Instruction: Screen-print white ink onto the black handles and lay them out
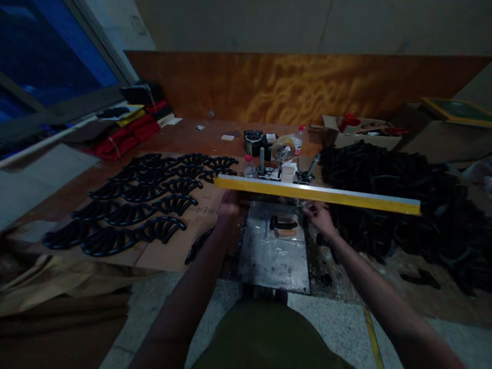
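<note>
My left hand [229,206] is at the left of a metal plate [274,264], its fingers dim and partly hidden by a yellow bar [319,193] that crosses the view. At the plate's far right corner, my right hand [320,215] has its fingers bent together; whatever is in them is too dark to make out. Between the hands, a black curved piece [283,224] rests on clear plastic film on the plate, beside a small tan block [285,233]. Behind the bar stand toggle clamps with upright handles [262,159].
Black curved pieces [134,192] lie in rows on cardboard [165,253] at left. A large pile of black pieces [384,179] covers the right side. Farther back are a roll of tape [283,148], a dark tub [253,143], a red-capped bottle [249,166] and an open carton [361,139].
</note>
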The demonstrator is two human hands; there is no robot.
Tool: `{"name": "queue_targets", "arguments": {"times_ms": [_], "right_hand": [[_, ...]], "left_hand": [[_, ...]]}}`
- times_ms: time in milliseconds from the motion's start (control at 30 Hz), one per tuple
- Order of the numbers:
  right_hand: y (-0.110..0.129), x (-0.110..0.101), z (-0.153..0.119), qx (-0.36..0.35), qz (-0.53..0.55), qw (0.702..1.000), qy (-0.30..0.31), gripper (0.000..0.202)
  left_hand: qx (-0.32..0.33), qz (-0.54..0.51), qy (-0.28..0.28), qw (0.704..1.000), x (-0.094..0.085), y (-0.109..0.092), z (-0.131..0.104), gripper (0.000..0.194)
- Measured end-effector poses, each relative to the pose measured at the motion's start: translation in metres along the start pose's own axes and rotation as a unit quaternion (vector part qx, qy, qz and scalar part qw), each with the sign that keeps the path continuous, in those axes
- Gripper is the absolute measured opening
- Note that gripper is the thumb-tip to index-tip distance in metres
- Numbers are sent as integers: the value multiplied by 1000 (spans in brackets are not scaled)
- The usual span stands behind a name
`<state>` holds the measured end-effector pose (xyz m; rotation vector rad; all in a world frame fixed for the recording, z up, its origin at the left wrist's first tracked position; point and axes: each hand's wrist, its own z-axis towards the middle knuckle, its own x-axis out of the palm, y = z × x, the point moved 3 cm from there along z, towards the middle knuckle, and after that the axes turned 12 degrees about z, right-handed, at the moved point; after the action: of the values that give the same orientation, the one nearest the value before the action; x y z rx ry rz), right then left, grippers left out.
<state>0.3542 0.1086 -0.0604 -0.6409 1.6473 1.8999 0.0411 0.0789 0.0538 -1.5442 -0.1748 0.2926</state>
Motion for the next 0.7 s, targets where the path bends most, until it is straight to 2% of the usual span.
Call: {"name": "queue_targets", "arguments": {"times_ms": [67,133,200,300,333,367,433,533,633,700], "right_hand": [[8,27,-19,-62,-45,992,100,35],[21,42,-31,-108,-105,974,170,36],[38,44,-36,-127,-136,965,186,30],[75,48,-48,-177,-111,961,183,26],[90,54,-54,-203,-98,957,185,26],[105,64,-61,-230,-84,950,192,25],[133,92,-76,-284,-54,932,221,23],[163,146,-83,-327,3,899,293,26],[174,204,-69,-302,17,882,360,28],[174,239,-57,-265,-3,882,390,30]], "left_hand": [[-10,-10,-15,1000,3,5,1,41],[-46,-13,-10,999,5,22,-11,41],[-125,7,51,991,9,50,-35,44],[-261,28,177,949,14,93,-85,58],[-287,24,187,939,13,105,-99,64],[-301,21,169,938,8,115,-109,68],[-302,35,87,949,-13,132,-120,71],[-294,108,-40,949,-67,158,-125,68],[-333,148,-137,921,-130,188,-134,67],[-365,163,-177,899,-162,208,-144,68]]}}
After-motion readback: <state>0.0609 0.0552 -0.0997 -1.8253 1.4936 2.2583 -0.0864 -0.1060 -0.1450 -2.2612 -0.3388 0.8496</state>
